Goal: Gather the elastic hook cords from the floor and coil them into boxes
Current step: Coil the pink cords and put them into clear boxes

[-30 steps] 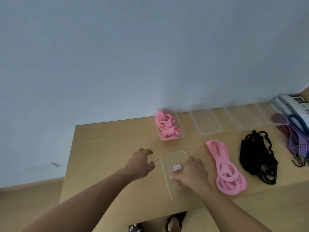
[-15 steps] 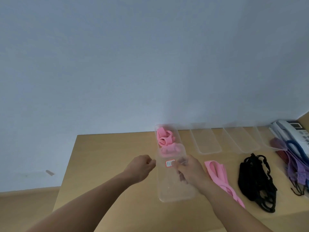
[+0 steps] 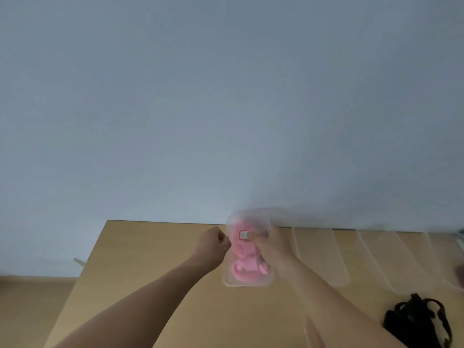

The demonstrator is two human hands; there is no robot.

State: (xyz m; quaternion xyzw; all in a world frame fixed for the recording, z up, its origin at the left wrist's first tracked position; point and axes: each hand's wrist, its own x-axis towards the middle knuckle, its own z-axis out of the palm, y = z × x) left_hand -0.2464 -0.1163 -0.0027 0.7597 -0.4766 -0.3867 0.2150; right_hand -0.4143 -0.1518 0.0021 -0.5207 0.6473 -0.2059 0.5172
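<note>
Pink cords (image 3: 244, 268) under clear lid (image 3: 247, 247), fingers (image 3: 253, 238) pressing it.

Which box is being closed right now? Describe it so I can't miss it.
On the wooden table, along the wall edge, sits a row of clear plastic pieces. The clear box is leftmost, between both hands; only it holds pink cords, and its lid bears a red-edged sticker.

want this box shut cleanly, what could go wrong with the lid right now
1. The lid looks blurred and skewed over the box, so it may seat crooked and pop off.
2. The pink cords bulge high inside; a loop could catch under the rim and block closing.
3. The right hand lies over the lid while the left hand only touches the edge, so pressing could slide the box across the table.
</note>
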